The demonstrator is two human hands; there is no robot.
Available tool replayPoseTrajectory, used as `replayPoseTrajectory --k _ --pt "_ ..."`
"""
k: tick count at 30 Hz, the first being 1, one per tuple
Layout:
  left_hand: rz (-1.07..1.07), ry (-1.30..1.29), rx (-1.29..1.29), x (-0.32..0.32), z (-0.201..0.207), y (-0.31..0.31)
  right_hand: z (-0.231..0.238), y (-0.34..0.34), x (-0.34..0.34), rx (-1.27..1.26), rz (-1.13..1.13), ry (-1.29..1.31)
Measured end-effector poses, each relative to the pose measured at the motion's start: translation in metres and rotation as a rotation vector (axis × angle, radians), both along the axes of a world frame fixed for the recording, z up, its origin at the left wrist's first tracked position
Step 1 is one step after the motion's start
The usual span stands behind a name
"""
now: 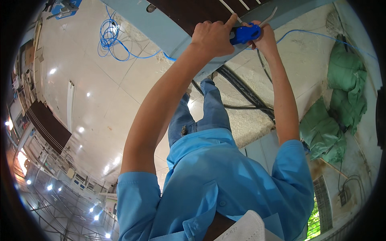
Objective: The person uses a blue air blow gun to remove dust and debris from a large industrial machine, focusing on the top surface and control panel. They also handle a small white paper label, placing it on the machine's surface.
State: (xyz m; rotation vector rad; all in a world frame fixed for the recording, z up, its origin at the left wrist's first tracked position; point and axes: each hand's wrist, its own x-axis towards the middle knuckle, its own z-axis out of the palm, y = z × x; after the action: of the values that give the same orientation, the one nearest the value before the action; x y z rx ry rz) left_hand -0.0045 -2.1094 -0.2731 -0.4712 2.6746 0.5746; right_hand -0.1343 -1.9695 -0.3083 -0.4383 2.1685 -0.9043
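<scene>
Both my hands are at a dark brown panel (185, 14) at the top of the view. My left hand (213, 38) lies at its edge, index finger stretched out against a thin white strip (227, 5) and the other fingers bent. The thumb side is close to a blue hand tool (246, 34) with a dark part. Around the tool's right end, the fingers of my right hand (265, 39) are closed. A loose white strip end (269, 17) sticks out past them. The tool's exact kind and its working end are hidden.
The panel rests on a light blue-grey surface (138, 18). Coiled blue hose (110, 35) lies on the tiled floor at left, and blue line runs off to the right. Black cables (245, 90) lie below. Green sacks (323, 130) stand at right; another striped brown panel (48, 125) is far left.
</scene>
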Motion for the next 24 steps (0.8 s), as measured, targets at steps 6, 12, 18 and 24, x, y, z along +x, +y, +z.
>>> replayPoseTrajectory --k 6,12,18,24 --pt "-0.005 -0.022 -0.035 0.001 0.003 0.001 0.001 0.022 0.009 0.041 -0.051 -0.093" --pt "-0.006 -0.017 -0.061 -0.002 0.000 0.007 0.001 0.019 0.005 0.105 -0.047 -0.026" --pt "-0.002 -0.023 -0.089 -0.009 0.002 0.001 0.007 0.004 -0.003 0.079 0.003 -0.049" --pt "0.017 -0.051 -0.066 -0.012 0.008 -0.015 0.004 -0.006 -0.008 0.125 0.029 -0.071"
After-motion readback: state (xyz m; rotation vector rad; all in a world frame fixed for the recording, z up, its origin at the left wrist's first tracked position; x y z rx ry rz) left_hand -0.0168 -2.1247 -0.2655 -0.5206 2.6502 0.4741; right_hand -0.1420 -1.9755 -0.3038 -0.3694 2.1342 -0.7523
